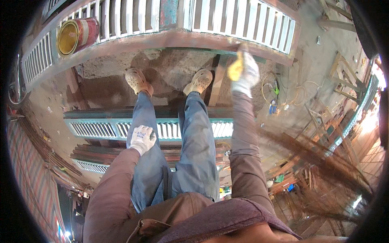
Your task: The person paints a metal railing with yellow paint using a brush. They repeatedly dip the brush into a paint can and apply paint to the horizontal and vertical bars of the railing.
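Observation:
My right hand (246,75), in a white glove, reaches out over the near edge of a slatted wooden frame (133,41). It is closed around a small yellow thing (235,70); motion blur hides what kind it is. The frame has pale slats and a reddish-brown border. My left hand (142,137), also gloved in white, rests on my left thigh with its fingers curled in. Nothing shows in it. On the frame's left part a red paint can (90,33) leans in the view, its inside stained yellow.
My feet in beige clogs (199,82) are on the dusty floor. Behind them lies another slatted panel (168,130) with a teal border, near stacked dark boards (97,153). Cords (302,89) coil on the floor at right. A wooden stand (344,77) is farther right.

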